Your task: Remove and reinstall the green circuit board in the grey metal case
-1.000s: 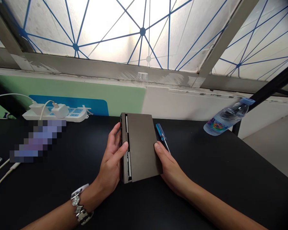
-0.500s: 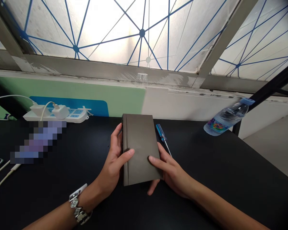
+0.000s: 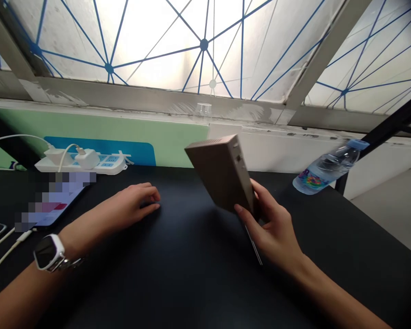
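Observation:
My right hand grips a grey-brown box-shaped device near its lower right side, thumb on the near face. The device is tilted and held above the black table, with small sockets showing along its narrow right side. Below it, the thin metal shaft of a screwdriver shows on the table; its handle is hidden behind the device and hand. My left hand is at the table on the left, holding nothing, fingers loosely bent and thumb apart. A white watch is on that wrist.
A phone, partly blurred out, lies left with cables. Behind it, a white power strip with plugged-in chargers sits against the wall. A water bottle leans at the right against a black bar. A small clear cup stands on the sill.
My left hand has let go of the device and moved left to the table. My right hand has raised and tipped the device, showing its socketed side. More of the screwdriver's shaft shows.

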Action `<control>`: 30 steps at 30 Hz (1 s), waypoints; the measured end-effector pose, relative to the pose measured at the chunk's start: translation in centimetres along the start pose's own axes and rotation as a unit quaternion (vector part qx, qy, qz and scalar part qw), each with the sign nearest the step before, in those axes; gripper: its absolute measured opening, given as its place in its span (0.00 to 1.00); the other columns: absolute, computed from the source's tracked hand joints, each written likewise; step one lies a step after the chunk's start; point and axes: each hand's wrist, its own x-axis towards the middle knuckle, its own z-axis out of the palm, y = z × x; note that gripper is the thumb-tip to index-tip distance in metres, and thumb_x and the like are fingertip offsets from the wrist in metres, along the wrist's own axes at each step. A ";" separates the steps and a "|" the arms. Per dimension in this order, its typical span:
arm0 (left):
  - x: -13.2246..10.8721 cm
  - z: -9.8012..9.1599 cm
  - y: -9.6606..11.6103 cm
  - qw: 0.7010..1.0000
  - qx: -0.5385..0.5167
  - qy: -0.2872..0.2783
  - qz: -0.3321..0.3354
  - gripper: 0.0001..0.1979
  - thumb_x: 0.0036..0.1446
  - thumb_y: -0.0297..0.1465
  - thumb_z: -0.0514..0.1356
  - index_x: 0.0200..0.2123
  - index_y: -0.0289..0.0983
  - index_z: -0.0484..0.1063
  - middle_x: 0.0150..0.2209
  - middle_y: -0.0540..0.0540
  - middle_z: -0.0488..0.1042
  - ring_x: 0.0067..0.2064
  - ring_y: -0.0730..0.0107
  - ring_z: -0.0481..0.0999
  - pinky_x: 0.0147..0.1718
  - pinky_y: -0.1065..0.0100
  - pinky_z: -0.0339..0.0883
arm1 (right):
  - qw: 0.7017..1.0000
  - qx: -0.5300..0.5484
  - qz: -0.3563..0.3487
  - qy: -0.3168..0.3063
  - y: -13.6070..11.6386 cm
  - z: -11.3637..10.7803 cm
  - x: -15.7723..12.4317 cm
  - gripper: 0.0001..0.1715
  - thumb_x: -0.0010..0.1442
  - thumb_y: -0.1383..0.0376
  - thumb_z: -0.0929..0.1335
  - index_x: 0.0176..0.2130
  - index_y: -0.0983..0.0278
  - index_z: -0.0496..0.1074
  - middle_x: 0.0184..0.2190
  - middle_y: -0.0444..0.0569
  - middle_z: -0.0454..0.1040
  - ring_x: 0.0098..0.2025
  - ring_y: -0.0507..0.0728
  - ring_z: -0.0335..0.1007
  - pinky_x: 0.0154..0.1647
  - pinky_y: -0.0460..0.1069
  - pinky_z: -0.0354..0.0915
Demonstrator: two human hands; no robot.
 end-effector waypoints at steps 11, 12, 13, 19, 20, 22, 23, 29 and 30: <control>-0.1 0.7 -0.6 1.000 0.026 0.002 0.014 0.08 0.62 0.32 0.58 0.30 0.41 0.72 0.34 0.47 0.73 0.31 0.65 0.74 0.31 0.66 0.65 | 0.952 -0.237 -0.168 -0.095 1.2 0.3 -0.1 0.37 0.66 0.74 0.64 0.69 0.52 0.63 0.62 0.46 0.75 0.62 0.60 0.74 0.59 0.54 0.73; -0.1 0.7 -0.5 0.999 0.027 0.006 0.016 0.09 0.63 0.33 0.57 0.30 0.41 0.72 0.33 0.47 0.73 0.30 0.65 0.74 0.30 0.66 0.65 | 0.948 -0.246 -0.179 -0.098 1.2 0.4 -0.1 0.36 0.66 0.74 0.64 0.69 0.53 0.64 0.62 0.46 0.75 0.62 0.60 0.74 0.59 0.54 0.74; -0.1 0.7 -0.3 1.000 0.025 0.010 0.016 0.09 0.64 0.34 0.57 0.31 0.41 0.71 0.34 0.47 0.74 0.31 0.65 0.74 0.31 0.66 0.65 | 0.943 -0.255 -0.188 -0.098 1.3 0.5 -0.1 0.36 0.66 0.75 0.63 0.68 0.54 0.64 0.62 0.47 0.74 0.62 0.60 0.73 0.59 0.54 0.73; 0.3 0.0 1.3 0.995 -0.025 0.096 -0.004 0.08 0.68 0.36 0.55 0.39 0.41 0.70 0.36 0.47 0.76 0.34 0.64 0.74 0.33 0.66 0.65 | 0.919 -0.314 -0.208 -0.116 1.9 1.8 -0.8 0.32 0.66 0.75 0.62 0.65 0.59 0.69 0.64 0.47 0.73 0.66 0.62 0.68 0.62 0.57 0.72; 0.3 -0.1 1.6 0.992 -0.030 0.120 -0.010 0.08 0.68 0.36 0.55 0.38 0.40 0.70 0.36 0.47 0.75 0.34 0.64 0.74 0.33 0.66 0.65 | 0.915 -0.323 -0.210 -0.123 2.0 2.1 -0.9 0.32 0.66 0.76 0.62 0.65 0.59 0.70 0.64 0.47 0.72 0.67 0.63 0.68 0.62 0.58 0.72; 0.4 -0.2 2.3 0.986 -0.038 0.161 -0.016 0.08 0.68 0.37 0.55 0.38 0.40 0.70 0.36 0.46 0.75 0.35 0.63 0.73 0.33 0.65 0.65 | 0.909 -0.333 -0.213 -0.134 2.1 2.5 -1.1 0.31 0.66 0.76 0.62 0.63 0.61 0.71 0.65 0.47 0.72 0.67 0.64 0.67 0.62 0.59 0.72; 0.4 -0.1 2.8 0.984 -0.042 0.174 -0.013 0.08 0.69 0.36 0.55 0.39 0.40 0.70 0.37 0.46 0.75 0.36 0.63 0.73 0.34 0.65 0.66 | 0.908 -0.334 -0.212 -0.138 2.2 2.6 -1.2 0.30 0.66 0.76 0.62 0.63 0.61 0.72 0.65 0.47 0.72 0.68 0.64 0.66 0.62 0.59 0.72; 0.2 1.2 5.5 0.980 -0.091 0.156 0.082 0.06 0.71 0.33 0.53 0.41 0.40 0.68 0.47 0.44 0.74 0.48 0.60 0.75 0.47 0.62 0.68 | 0.909 -0.327 -0.179 -0.184 1.8 3.1 -0.8 0.26 0.71 0.69 0.62 0.65 0.61 0.69 0.68 0.51 0.67 0.70 0.64 0.62 0.65 0.60 0.70; 0.2 1.5 5.8 0.981 -0.099 0.142 0.091 0.06 0.72 0.33 0.52 0.41 0.41 0.68 0.48 0.44 0.74 0.49 0.60 0.75 0.49 0.62 0.68 | 0.909 -0.326 -0.176 -0.191 1.7 3.1 -0.7 0.26 0.72 0.69 0.62 0.66 0.61 0.69 0.68 0.51 0.67 0.71 0.65 0.61 0.65 0.61 0.69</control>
